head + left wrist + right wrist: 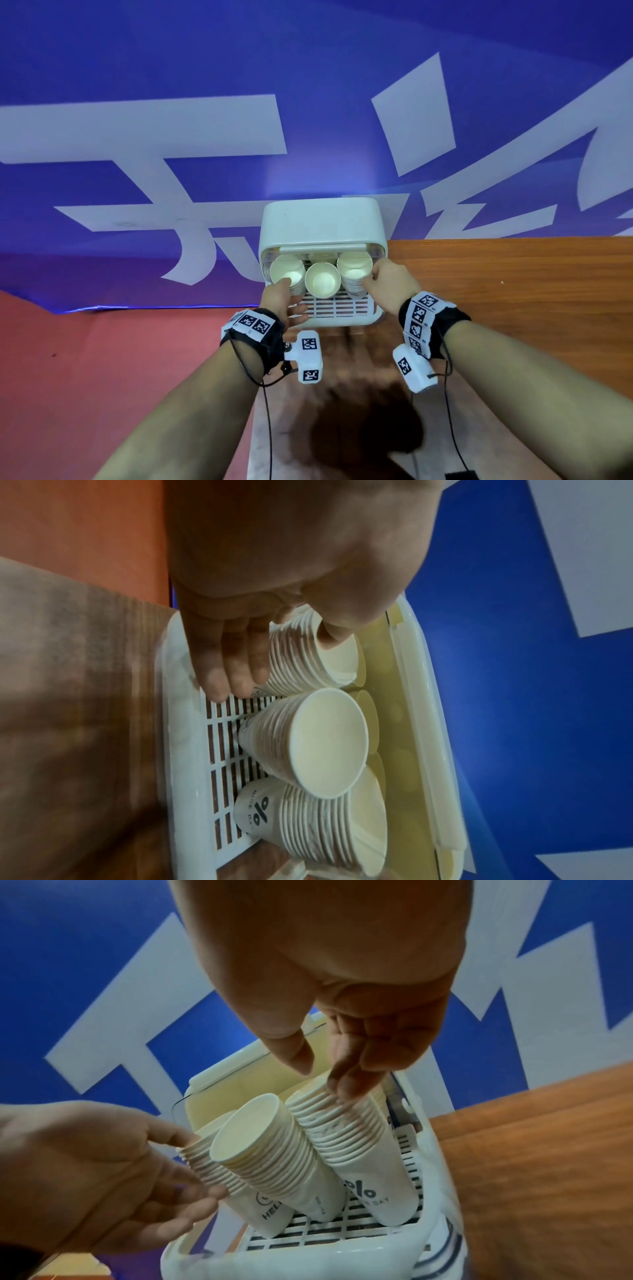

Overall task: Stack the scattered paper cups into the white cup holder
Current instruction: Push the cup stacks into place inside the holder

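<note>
Left hand [281,301] pinches left cup stack [287,274] — thumb at rim, fingers along side. Middle stack [322,281] untouched. Right stack [354,270] rims touched by right hand [394,281] — grip unclear. All three lean inside white cup holder [320,219].

**What I can't make out**

The middle stack [274,1153] cuts the print on the left stack [212,1167] off at "HEL". The right stack [349,1139] shows only "olo" and "DAY". One finger of my right hand [342,1042] lies on that stack's rims, but I cannot tell whether the thumb touches. In the left wrist view my left hand [291,561] covers part of the left stack's mouth, and the bottom edge cuts the right stack. Deep inside the cup holder [320,222], behind the stacks, it is too dim to read.
</note>
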The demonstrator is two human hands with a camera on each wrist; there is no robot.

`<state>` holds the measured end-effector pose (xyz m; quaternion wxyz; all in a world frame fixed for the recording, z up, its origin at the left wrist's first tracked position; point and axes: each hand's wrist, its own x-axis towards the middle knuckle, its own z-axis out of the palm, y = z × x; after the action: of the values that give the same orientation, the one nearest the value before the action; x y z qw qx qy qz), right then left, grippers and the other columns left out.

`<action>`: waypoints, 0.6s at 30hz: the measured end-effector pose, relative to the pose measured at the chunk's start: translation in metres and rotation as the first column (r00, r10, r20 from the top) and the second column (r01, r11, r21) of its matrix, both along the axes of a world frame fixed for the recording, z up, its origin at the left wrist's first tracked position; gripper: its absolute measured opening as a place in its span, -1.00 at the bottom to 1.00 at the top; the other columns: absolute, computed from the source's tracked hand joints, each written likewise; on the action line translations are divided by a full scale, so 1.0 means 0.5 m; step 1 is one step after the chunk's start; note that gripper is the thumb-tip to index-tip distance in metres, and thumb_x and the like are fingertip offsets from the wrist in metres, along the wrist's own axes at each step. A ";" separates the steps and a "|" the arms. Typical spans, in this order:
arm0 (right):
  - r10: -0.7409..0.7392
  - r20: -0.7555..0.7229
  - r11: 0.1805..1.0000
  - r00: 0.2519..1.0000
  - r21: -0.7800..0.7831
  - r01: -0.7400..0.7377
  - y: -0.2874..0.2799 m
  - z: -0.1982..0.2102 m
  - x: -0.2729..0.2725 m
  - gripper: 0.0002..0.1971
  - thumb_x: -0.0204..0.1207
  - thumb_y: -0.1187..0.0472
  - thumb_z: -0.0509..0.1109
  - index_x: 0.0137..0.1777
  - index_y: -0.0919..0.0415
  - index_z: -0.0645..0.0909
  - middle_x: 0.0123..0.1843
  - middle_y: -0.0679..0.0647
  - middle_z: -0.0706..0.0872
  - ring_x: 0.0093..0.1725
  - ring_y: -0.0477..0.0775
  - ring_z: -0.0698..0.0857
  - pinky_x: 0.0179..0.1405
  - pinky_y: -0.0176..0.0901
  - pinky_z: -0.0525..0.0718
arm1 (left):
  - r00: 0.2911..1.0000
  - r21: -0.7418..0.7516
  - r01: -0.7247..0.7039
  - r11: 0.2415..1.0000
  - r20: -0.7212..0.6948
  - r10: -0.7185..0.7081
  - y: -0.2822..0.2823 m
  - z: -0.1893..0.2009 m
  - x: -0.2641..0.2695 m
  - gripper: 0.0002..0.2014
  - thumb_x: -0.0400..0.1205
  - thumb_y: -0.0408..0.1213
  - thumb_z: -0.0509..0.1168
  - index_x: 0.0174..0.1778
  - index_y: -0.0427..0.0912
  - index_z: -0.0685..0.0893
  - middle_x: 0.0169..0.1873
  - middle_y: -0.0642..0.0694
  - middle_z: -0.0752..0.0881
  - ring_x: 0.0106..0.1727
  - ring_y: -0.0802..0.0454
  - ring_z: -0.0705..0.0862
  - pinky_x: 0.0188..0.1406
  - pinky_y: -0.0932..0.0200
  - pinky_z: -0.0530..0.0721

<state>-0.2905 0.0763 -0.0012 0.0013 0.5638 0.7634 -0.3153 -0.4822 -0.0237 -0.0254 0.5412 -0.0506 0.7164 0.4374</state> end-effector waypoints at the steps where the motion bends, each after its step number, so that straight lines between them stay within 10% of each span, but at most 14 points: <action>1: 0.026 0.032 0.997 0.999 0.069 -0.028 -0.002 0.003 0.002 -0.86 0.49 0.05 0.26 -0.09 0.10 0.50 -0.21 0.04 0.70 -0.21 0.15 0.69 -0.28 -0.07 0.63 | 1.000 -0.008 0.003 1.000 -0.015 -0.003 -0.001 0.000 -0.002 -0.74 0.70 -0.08 0.13 -0.11 -0.21 0.52 -0.14 -0.24 0.67 -0.15 -0.23 0.65 0.22 -0.29 0.64; 8: 0.452 0.016 0.891 0.892 -0.046 -0.451 -0.033 -0.009 -0.033 -0.52 0.55 0.07 0.27 0.47 -0.21 0.40 -0.06 -0.05 0.78 -0.02 0.07 0.73 -0.13 -0.08 0.69 | 0.997 0.011 -0.001 1.000 -0.079 0.002 0.006 0.015 0.001 -0.75 0.71 -0.28 0.04 0.21 -0.26 0.51 -0.20 -0.28 0.68 -0.36 -0.17 0.67 -0.35 0.00 0.71; 12: 0.566 0.091 0.821 0.819 -0.156 -0.550 -0.034 -0.023 -0.056 -0.47 0.53 0.16 0.28 0.51 -0.12 0.37 0.19 0.03 0.73 0.12 0.13 0.67 -0.07 -0.12 0.61 | 0.996 0.015 0.023 1.000 -0.085 -0.021 0.008 0.025 0.002 -0.76 0.72 -0.31 0.02 0.21 -0.26 0.51 -0.24 -0.26 0.68 -0.38 -0.15 0.67 -0.35 0.00 0.72; 18: 0.532 0.090 0.837 0.842 -0.206 -0.507 -0.030 -0.045 -0.080 -0.64 0.60 0.17 0.18 0.39 0.10 0.40 -0.06 0.15 0.69 -0.10 0.18 0.66 -0.19 -0.03 0.63 | 0.997 0.023 0.032 0.999 -0.077 -0.030 0.005 0.020 -0.001 -0.77 0.69 -0.33 0.03 0.17 -0.26 0.53 -0.16 -0.30 0.70 -0.32 -0.20 0.70 -0.33 -0.04 0.74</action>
<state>-0.3303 0.0614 -0.0235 0.1909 0.3540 0.8552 -0.3269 -0.4828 -0.0212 -0.0156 0.5207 -0.0164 0.7320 0.4391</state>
